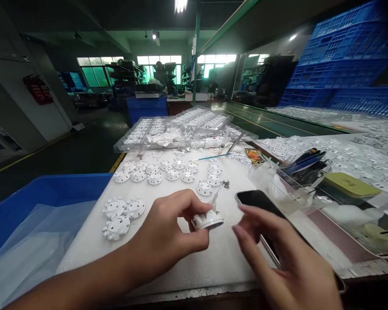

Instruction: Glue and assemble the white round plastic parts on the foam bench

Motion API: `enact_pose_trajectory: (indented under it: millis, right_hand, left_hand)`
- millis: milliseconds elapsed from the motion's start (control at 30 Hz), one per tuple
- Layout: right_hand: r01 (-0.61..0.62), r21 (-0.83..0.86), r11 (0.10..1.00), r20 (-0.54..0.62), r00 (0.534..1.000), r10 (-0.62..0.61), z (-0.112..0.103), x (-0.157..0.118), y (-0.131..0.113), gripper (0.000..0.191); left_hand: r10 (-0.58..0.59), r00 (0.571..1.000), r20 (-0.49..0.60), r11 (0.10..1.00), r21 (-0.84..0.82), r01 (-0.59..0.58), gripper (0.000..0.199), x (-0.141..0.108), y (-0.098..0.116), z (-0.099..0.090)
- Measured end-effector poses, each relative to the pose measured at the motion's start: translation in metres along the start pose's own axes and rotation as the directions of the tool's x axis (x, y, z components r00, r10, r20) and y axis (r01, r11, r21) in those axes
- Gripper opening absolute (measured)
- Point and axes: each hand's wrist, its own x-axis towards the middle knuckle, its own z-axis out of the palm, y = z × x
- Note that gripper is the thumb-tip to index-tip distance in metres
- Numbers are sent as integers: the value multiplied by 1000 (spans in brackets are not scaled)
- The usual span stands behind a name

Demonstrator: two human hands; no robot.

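My left hand (pixel 177 224) pinches a round white plastic part (pixel 207 220) between thumb and fingers, tilted with its rim toward me, above the white work surface. To its right my right hand (pixel 278 249) hovers over a black phone (pixel 258 202), thumb and index fingertip apart, nothing visible between them. Just behind the held part a small clear pointed tip (pixel 215 198) shows. Similar white round parts (pixel 154 178) sit in rows farther back, and three knobbed ones (pixel 117 227) cluster at left. A small pile of dark tiny pieces (pixel 225 184) lies beyond my hands.
Clear trays of small white pieces (pixel 145 129) stand at the back, near a thin blue brush (pixel 210 157). At right are an organizer with pens and tools (pixel 305 163) and a yellow-green box (pixel 352 184). A blue bin (pixel 67 185) stands left; blue crates (pixel 336 64) are stacked right.
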Motion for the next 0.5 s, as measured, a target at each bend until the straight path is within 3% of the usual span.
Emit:
enact_pose_trajectory:
  millis: [67, 200, 433, 500]
  right_hand:
    - [40, 83, 996, 54, 998, -44, 13, -3, -2, 22]
    - [53, 189, 981, 26, 998, -59, 25, -6, 4, 11]
    - [116, 252, 961, -44, 993, -108, 31, -11, 13, 11]
    - [108, 277, 955, -69, 993, -93, 31, -12, 18, 11]
  left_hand:
    - [114, 993, 23, 992, 43, -114, 28, -2, -1, 1]
    - [258, 962, 91, 957, 112, -267, 29, -5, 2, 2]
    - [278, 936, 215, 922, 212, -322, 7, -3, 6, -1]
    - [249, 944, 216, 953, 122, -279, 19, -1, 7, -4]
